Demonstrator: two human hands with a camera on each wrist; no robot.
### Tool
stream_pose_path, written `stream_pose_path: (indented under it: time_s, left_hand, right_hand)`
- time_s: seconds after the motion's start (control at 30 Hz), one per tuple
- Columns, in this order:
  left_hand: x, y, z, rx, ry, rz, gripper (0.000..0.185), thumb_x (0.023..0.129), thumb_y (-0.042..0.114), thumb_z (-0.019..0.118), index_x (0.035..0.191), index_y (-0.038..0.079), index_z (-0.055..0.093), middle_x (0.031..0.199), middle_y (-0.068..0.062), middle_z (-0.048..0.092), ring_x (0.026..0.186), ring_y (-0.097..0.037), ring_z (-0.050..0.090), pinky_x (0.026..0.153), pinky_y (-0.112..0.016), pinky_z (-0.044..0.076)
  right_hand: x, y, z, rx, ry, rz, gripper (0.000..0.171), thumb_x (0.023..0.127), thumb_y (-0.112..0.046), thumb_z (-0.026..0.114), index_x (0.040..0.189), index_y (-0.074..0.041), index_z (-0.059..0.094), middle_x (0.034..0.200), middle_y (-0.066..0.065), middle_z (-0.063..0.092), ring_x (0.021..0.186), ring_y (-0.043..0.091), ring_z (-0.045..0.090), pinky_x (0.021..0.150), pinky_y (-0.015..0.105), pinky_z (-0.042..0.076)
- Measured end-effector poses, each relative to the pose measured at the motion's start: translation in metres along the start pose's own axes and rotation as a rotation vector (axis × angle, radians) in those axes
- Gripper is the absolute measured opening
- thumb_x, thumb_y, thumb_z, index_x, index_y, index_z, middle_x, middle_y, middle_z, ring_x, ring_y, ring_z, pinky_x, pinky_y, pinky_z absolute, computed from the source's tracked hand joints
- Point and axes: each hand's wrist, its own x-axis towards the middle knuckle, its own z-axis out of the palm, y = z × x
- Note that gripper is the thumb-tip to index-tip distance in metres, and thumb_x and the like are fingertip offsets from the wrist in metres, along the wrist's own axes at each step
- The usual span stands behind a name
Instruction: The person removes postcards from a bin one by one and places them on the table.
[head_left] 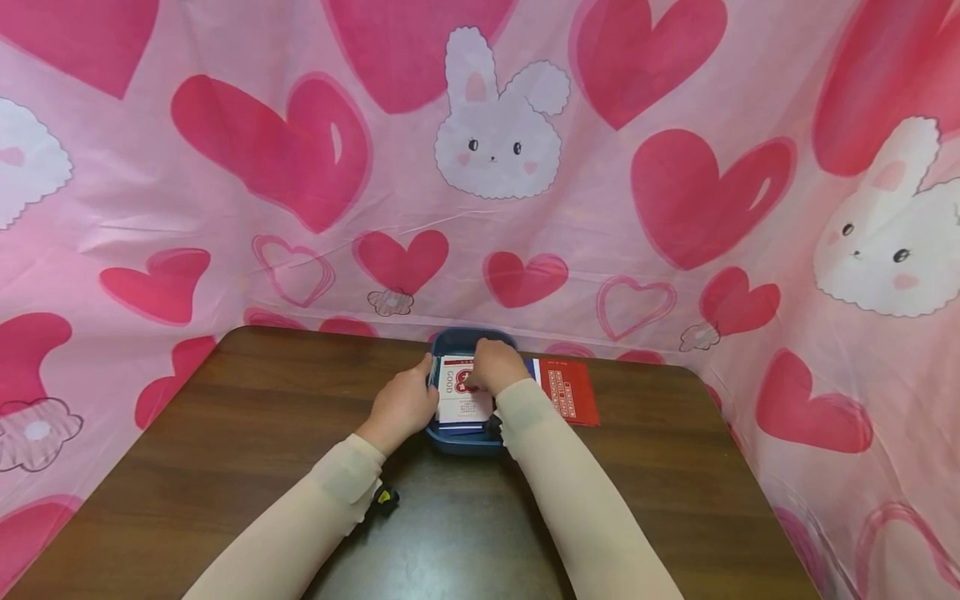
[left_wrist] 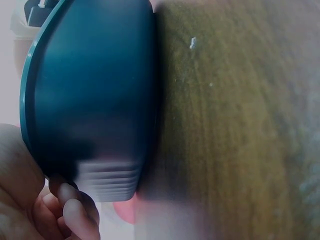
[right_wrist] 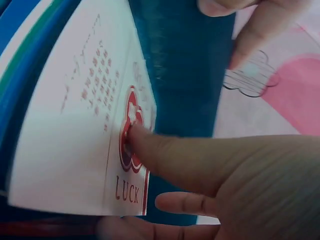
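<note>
A dark blue plastic bin stands near the table's far edge. My left hand grips its left rim, thumb inside and fingers outside; in the left wrist view, curled fingers meet the bin's wall. Inside lies a white card with a red emblem and the words GOOD LUCK, on top of other blue and white cards. My right hand pinches that white card. Its thumb presses the emblem and its other fingers are partly hidden behind the card's edge.
A red printed card lies on the brown table just right of the bin, with a blue and white edge beside it. A pink curtain with hearts and rabbits hangs behind and around the table.
</note>
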Motion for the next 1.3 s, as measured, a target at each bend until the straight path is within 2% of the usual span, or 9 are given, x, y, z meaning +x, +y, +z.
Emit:
stream_pose_path:
  time_s: [0.13,0.3,0.47,0.63,0.83,0.97,1.1,1.2,1.3]
  left_hand:
    - [0.0,0.0,0.0,0.004,0.005,-0.004,0.074,0.111,0.027,0.065,0.177,0.007,0.037,0.173,-0.022,0.054,0.122,-0.039,0.073,0.097,-0.059,0.066]
    - [0.0,0.0,0.0,0.0,0.004,-0.003,0.074,0.111,0.026,0.066,0.177,0.007,0.038,0.173,-0.022,0.054,0.116,-0.039,0.074,0.081,-0.048,0.067]
    - [0.0,0.0,0.0,0.005,0.017,0.003,0.072,0.111,0.025,0.064,0.177,0.007,0.039,0.172,-0.022,0.056,0.111,-0.037,0.073,0.077,-0.047,0.065]
    - [0.0,0.0,0.001,0.012,0.016,0.01,0.072,0.112,0.026,0.062,0.177,0.006,0.038,0.172,-0.021,0.056,0.12,-0.038,0.073,0.095,-0.058,0.066]
    - [0.001,0.0,0.001,0.007,0.014,0.002,0.072,0.113,0.028,0.061,0.178,0.007,0.037,0.174,-0.02,0.054,0.132,-0.039,0.071,0.112,-0.065,0.059]
    - [0.001,0.0,0.002,0.015,0.019,0.001,0.072,0.113,0.027,0.061,0.178,0.008,0.037,0.174,-0.02,0.054,0.128,-0.038,0.072,0.111,-0.065,0.06]
    - [0.001,0.0,0.002,0.021,0.022,-0.004,0.072,0.113,0.027,0.061,0.178,0.008,0.037,0.173,-0.02,0.054,0.129,-0.038,0.072,0.111,-0.065,0.06]
    - [0.001,0.0,0.002,0.02,0.025,-0.002,0.071,0.113,0.026,0.061,0.177,0.007,0.037,0.173,-0.021,0.055,0.13,-0.039,0.072,0.112,-0.066,0.059]
    - [0.001,0.0,0.002,0.02,0.03,0.002,0.071,0.112,0.025,0.06,0.177,0.005,0.038,0.172,-0.022,0.055,0.132,-0.039,0.072,0.113,-0.066,0.058]
  right_hand:
    - [-0.003,0.002,-0.008,0.036,0.038,-0.018,0.055,0.084,-0.026,0.1,0.127,-0.002,0.076,0.121,0.013,0.082,0.102,0.026,0.074,0.103,0.05,0.065]
    - [-0.016,0.0,-0.026,0.17,0.052,-0.039,0.062,0.087,-0.016,0.096,0.142,-0.002,0.07,0.128,0.016,0.078,0.112,0.033,0.072,0.109,0.051,0.062]
    - [-0.013,0.009,-0.033,0.301,0.047,-0.056,0.069,0.089,-0.018,0.094,0.152,-0.011,0.066,0.134,0.017,0.075,0.113,0.033,0.071,0.107,0.052,0.063]
    - [-0.013,0.027,-0.039,0.46,0.072,-0.077,0.078,0.092,-0.014,0.091,0.163,-0.013,0.058,0.143,0.02,0.074,0.112,0.036,0.076,0.102,0.052,0.066]
    - [-0.018,0.056,-0.05,0.618,0.096,-0.087,0.082,0.096,-0.013,0.088,0.169,-0.009,0.05,0.168,0.019,0.06,0.137,0.04,0.072,0.111,0.053,0.063]
    - [-0.022,0.081,-0.054,0.729,0.093,-0.062,0.08,0.099,-0.015,0.086,0.169,-0.009,0.049,0.146,0.024,0.075,0.111,0.034,0.081,0.093,0.045,0.068]
    - [-0.027,0.104,-0.059,0.779,0.1,-0.036,0.078,0.102,-0.018,0.084,0.17,-0.01,0.049,0.096,0.015,0.079,0.073,0.018,0.07,0.067,0.033,0.06]
    - [-0.029,0.12,-0.063,0.771,0.108,-0.029,0.078,0.103,-0.021,0.084,0.171,-0.009,0.048,0.078,0.001,0.066,0.068,0.012,0.059,0.063,0.028,0.051]
    - [-0.032,0.134,-0.068,0.769,0.104,-0.024,0.079,0.103,-0.02,0.083,0.172,-0.006,0.046,0.073,-0.003,0.058,0.07,0.014,0.056,0.063,0.028,0.047]
